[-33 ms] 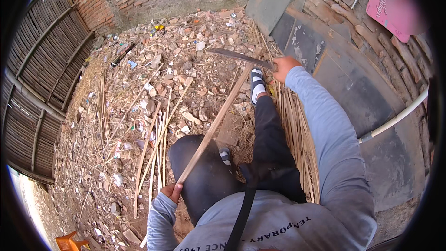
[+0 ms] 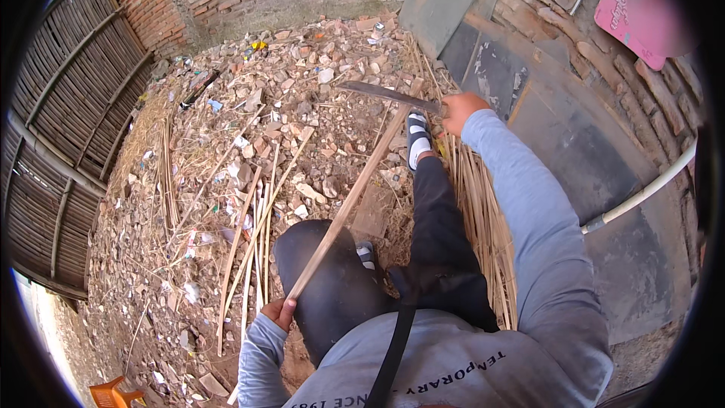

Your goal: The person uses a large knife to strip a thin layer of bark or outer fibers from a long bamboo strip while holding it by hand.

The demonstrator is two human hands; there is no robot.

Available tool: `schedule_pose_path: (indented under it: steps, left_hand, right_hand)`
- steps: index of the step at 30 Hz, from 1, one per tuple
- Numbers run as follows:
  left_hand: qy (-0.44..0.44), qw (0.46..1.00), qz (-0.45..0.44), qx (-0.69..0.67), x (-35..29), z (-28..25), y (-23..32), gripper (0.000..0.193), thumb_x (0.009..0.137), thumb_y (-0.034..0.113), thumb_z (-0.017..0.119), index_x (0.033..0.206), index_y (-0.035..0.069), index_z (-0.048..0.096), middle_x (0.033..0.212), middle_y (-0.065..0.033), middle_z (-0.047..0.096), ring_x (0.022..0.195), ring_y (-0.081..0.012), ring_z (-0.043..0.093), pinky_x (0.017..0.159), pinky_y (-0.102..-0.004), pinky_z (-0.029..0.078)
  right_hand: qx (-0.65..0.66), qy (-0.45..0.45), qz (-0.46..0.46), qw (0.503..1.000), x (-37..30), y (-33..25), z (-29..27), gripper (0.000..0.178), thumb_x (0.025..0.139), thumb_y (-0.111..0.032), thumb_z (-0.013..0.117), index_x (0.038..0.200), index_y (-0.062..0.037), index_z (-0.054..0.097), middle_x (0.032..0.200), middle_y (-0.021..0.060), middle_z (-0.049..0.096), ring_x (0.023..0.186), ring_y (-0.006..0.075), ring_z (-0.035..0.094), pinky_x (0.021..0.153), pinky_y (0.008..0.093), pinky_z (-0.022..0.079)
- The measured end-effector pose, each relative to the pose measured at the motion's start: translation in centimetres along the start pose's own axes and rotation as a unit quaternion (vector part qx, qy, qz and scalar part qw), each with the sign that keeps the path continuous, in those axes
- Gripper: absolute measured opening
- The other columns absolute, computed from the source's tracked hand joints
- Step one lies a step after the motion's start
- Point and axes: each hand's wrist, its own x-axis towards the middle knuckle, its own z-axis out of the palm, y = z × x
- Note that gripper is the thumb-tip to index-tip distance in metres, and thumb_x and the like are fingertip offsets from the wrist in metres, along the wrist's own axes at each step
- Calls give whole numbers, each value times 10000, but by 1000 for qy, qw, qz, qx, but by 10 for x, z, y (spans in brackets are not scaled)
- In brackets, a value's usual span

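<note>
My left hand point(image 2: 279, 313) is closed round the lower end of a long, flat bamboo strip point(image 2: 347, 208). The strip slants up and to the right, passing over my bent left knee. In my right hand point(image 2: 463, 112) is the handle of a machete point(image 2: 377, 91), mostly hidden by the fingers. Its dark blade points left and crosses the strip close to the far end, near my sandalled right foot point(image 2: 418, 136). Whether the edge bites into the bamboo I cannot tell.
Several loose bamboo strips point(image 2: 263, 234) lie on rubble at the left, and a long bundle of strips point(image 2: 483, 219) lies along my right leg. Dark panels point(image 2: 559, 128) are at the right, below a brick wall. A bamboo fence point(image 2: 64, 128) stands at the left.
My right hand and the machete have shifted very slightly left and down. The left hand and the bamboo strip look the same.
</note>
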Motion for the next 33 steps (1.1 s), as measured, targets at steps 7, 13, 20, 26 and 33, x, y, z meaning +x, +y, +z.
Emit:
schedule_pose_path:
  steps: [7,13,20,26,33]
  left_hand:
    - [0,1000,4,-8,-3,-2,-11,544,994,478,470,945,-31,657,641,10,510,616,-91,436,559,-294,369]
    - [-24,999,-25,15,-1,-9,16,549,993,485,458,922,-26,647,641,-1,515,619,-108,450,571,-309,386]
    - [-6,1000,-24,-11,1,-7,-19,504,987,460,499,993,-17,661,710,14,550,671,-95,473,626,-285,408]
    - [-34,997,-38,59,10,-16,-7,511,984,464,510,1030,-20,667,698,6,553,666,-97,477,616,-294,413]
    - [1,999,45,15,8,-11,-22,520,983,475,508,1039,-18,665,695,-10,573,663,-112,500,618,-302,430]
  right_hand:
    - [-35,-18,-258,965,-37,-27,4,260,705,-292,705,879,-118,618,827,130,665,817,349,665,733,467,528]
    - [1,35,12,999,-5,-3,7,315,708,-235,722,975,-85,646,860,171,675,853,384,651,760,477,517]
    - [32,-47,-160,985,-37,-42,10,282,714,-266,728,922,-98,639,820,148,666,824,376,651,736,479,514]
    - [-24,-11,-75,997,-15,-5,3,277,756,-282,686,954,-90,658,880,143,685,880,368,654,777,461,516]
    - [70,4,119,990,-10,8,10,493,760,-314,713,1193,-92,636,1069,210,669,1010,390,630,886,448,505]
